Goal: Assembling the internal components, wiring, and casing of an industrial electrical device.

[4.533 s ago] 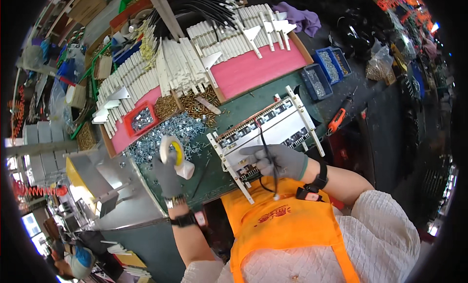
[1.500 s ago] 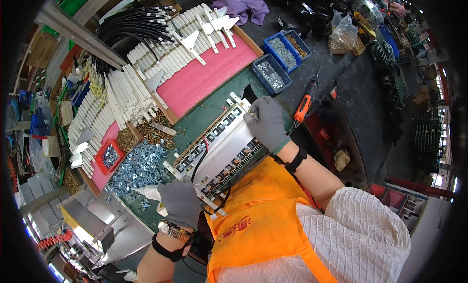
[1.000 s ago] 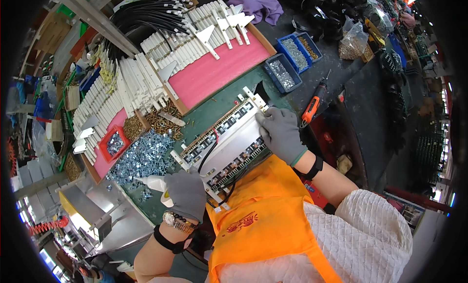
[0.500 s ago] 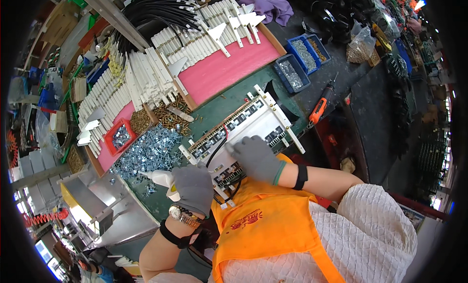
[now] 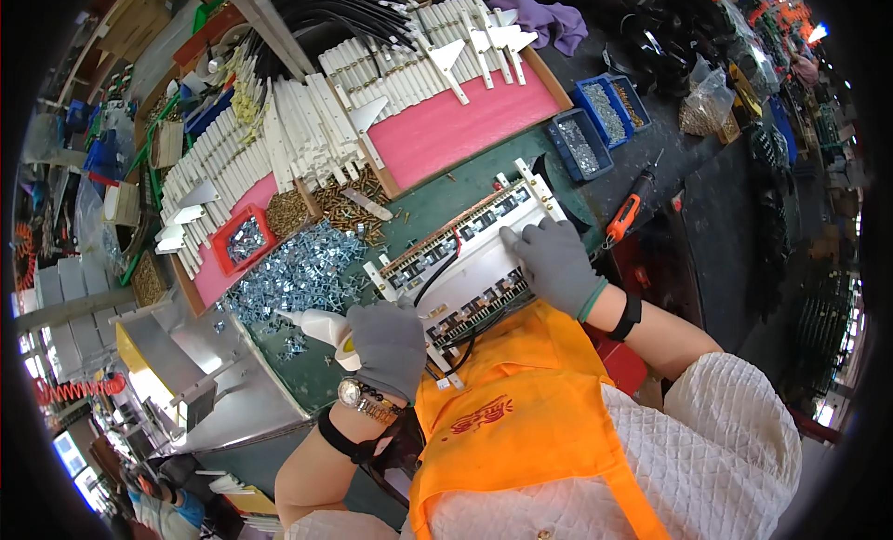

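My left hand (image 5: 389,346), in a grey glove, is closed round a white squeeze bottle (image 5: 323,327) whose narrow nozzle points left over the small metal clips (image 5: 296,275). Its knuckles are close to the left end of a white panel assembly (image 5: 476,268), which lies tilted on the bench against my orange apron. Two rows of dark parts with copper-coloured strips run along the panel, and black and red wires (image 5: 435,278) cross its left part. My right hand (image 5: 556,266), also gloved, rests on the panel's right part with its fingers stretched apart, nothing visible in them.
Beyond the panel, a wooden-edged tray with a pink base (image 5: 446,135) holds rows of white bars. Brass screws (image 5: 353,208) and a red bin (image 5: 244,240) are at the left. Blue bins (image 5: 581,145) and an orange electric screwdriver (image 5: 625,214) lie to the right.
My right hand has moved rightward along the panel, uncovering its white middle and lower row of parts. The left hand still holds the bottle. The whole view has shifted slightly.
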A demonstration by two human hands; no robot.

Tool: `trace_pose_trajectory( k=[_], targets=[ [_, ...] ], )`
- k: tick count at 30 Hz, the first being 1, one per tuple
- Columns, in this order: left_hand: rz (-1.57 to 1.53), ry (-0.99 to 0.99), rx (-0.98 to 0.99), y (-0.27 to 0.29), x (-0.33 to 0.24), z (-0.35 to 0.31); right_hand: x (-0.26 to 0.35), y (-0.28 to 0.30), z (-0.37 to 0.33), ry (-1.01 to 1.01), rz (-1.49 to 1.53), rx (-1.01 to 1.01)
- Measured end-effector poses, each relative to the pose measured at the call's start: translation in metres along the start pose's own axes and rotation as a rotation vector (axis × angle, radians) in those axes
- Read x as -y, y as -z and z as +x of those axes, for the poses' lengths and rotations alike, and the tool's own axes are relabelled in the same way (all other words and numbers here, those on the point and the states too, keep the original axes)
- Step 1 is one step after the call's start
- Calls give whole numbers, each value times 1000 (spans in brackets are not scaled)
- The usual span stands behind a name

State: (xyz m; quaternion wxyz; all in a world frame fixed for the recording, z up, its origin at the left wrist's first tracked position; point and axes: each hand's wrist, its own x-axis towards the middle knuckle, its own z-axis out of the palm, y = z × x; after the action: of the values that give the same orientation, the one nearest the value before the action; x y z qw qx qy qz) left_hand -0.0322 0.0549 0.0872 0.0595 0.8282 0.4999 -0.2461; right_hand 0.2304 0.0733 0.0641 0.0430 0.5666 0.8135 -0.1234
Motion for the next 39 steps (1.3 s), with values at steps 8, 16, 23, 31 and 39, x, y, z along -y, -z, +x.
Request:
trace_pose_trajectory(
  k=[8, 16, 23, 31, 39],
  targets=[
    [-47, -14, -89, -10, 2, -3, 76, 3, 134, 343, 241, -27],
    [-56, 57, 18, -4, -4, 2, 134, -60, 259, 165, -286, 646],
    [-121, 69, 26, -11, 4, -1, 118, -50, 253, 217, -166, 409],
    [-144, 118, -23, -24, 11, -10, 62, 24, 78, 214, 668, 127],
    [-151, 117, -92, -15, 14, -14, 63, -6, 5, -1, 643, 81]
  ],
)
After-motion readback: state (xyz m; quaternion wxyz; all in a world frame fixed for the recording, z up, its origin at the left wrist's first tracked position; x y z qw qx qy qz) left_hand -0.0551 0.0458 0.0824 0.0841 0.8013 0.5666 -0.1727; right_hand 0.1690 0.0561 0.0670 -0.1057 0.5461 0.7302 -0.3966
